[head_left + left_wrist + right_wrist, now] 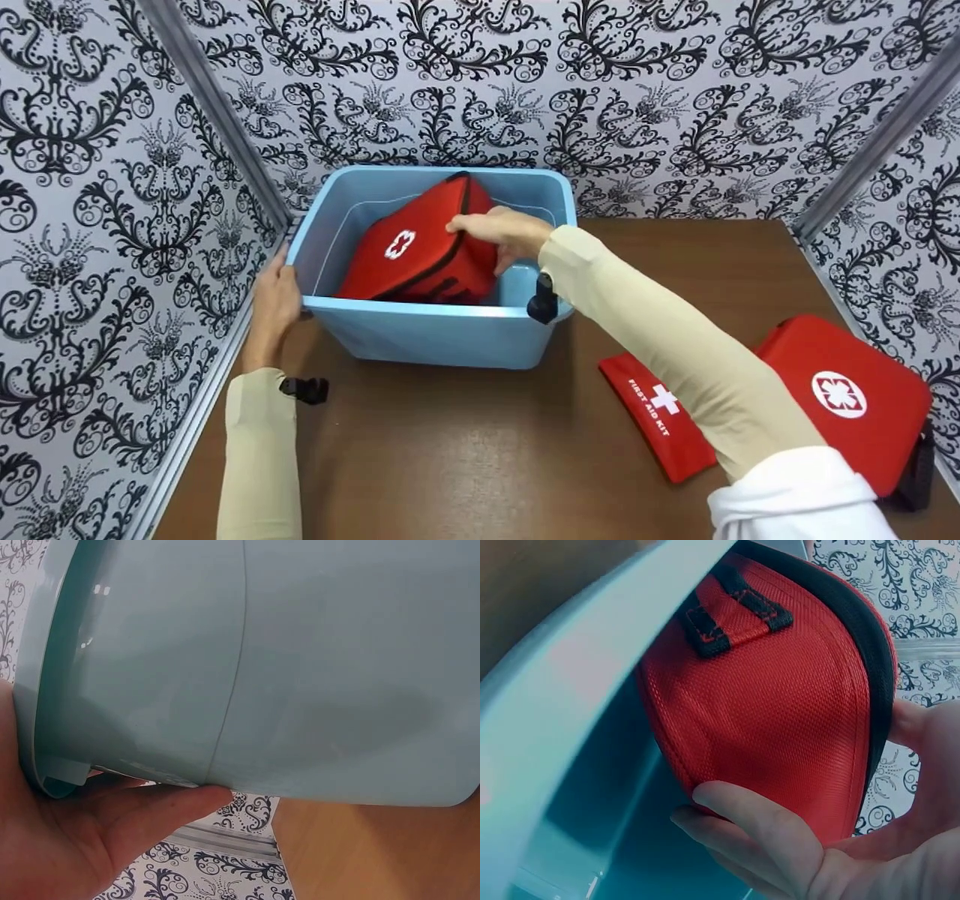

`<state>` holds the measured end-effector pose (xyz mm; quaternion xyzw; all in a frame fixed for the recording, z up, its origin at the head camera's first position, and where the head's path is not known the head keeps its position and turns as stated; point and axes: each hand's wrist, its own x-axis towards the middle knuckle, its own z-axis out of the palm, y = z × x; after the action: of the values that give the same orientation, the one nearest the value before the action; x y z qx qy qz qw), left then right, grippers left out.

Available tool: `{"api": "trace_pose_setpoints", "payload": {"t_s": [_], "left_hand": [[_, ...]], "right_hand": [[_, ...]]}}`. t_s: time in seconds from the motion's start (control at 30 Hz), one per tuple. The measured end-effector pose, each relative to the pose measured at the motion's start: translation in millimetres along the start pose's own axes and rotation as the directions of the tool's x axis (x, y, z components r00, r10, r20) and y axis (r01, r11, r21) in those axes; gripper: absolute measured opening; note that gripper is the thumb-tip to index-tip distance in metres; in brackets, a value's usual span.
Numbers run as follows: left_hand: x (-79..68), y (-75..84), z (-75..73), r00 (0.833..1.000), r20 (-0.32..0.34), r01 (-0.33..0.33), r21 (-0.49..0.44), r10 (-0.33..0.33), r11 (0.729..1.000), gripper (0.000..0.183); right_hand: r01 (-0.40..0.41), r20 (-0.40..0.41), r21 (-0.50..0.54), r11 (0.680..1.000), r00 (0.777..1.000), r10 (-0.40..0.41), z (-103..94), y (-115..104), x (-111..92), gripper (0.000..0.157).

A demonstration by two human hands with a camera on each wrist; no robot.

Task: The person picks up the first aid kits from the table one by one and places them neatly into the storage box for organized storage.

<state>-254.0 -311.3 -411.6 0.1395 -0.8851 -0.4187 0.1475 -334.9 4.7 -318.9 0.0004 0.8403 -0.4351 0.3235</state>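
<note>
A: While the right hand [501, 232] grips the red bag [420, 251], where does that bag sit?

B: Inside the blue bin [442, 337], leaning. Its long axis runs from about 7 o'clock, low near the bin floor, up to 1 o'clock near the far rim. The white-cross face looks up and toward 9 o'clock.

A: And the grip?

B: The right hand comes in from 4 o'clock. In the wrist view its fingers [757, 832] curl under the bag's woven side and the thumb sits over the black zip edge, so it is clamped on the bag's upper right edge. It is plainly the nearer hand; the bag lies straight ahead of it.

A: The left hand?

B: The left hand [276, 300] is at 9 o'clock of the bin, palm and straight fingers laid against the outer wall and under the rim. It touches only the bin and holds nothing else.

A: Anything in the way?

B: The bin's near wall and right rim stand between the right forearm and the bench [465, 450]. The bin floor at 4 o'clock of the bag is bare.

A: What else is around?

B: At 4 o'clock of the bin, well apart, a flat pouch [660, 424] marked FIRST AID KIT, and a hard red case [862, 405] just beside it, both on the bench.
</note>
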Motion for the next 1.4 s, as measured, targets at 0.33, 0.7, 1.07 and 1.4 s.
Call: {"api": "trace_pose_setpoints", "payload": {"t_s": [0.33, 0.7, 1.07, 1.4], "left_hand": [[1.0, 1.1, -0.3, 1.000, 0.018, -0.002, 0.003, 0.002, 1.000, 0.049], [0.9, 3.4, -1.1, 0.999, 0.046, -0.017, -0.021, 0.018, 1.000, 0.049], [-1.4, -3.3, -1.0, 0.999, 0.035, -0.010, -0.002, 0.010, 1.000, 0.050], [-0.8, -1.2, 0.0, 0.999, 0.030, -0.015, -0.007, 0.015, 1.000, 0.049]], "right_hand": [[-0.014, 0.028, -0.015, 1.000, 0.999, 0.014, 10.0, 4.4, 17.3, 0.066], [0.002, 0.007, -0.076, 0.997, 1.000, -0.001, 14.6, -4.7, 18.9, 0.076], [-0.023, 0.111, -0.134, 0.991, 0.993, 0.038, 20.6, -10.1, 21.7, 0.087], [-0.066, 0.266, -0.276, 0.959, 0.953, 0.142, 2.9, -9.5, 29.7, 0.101]]}}
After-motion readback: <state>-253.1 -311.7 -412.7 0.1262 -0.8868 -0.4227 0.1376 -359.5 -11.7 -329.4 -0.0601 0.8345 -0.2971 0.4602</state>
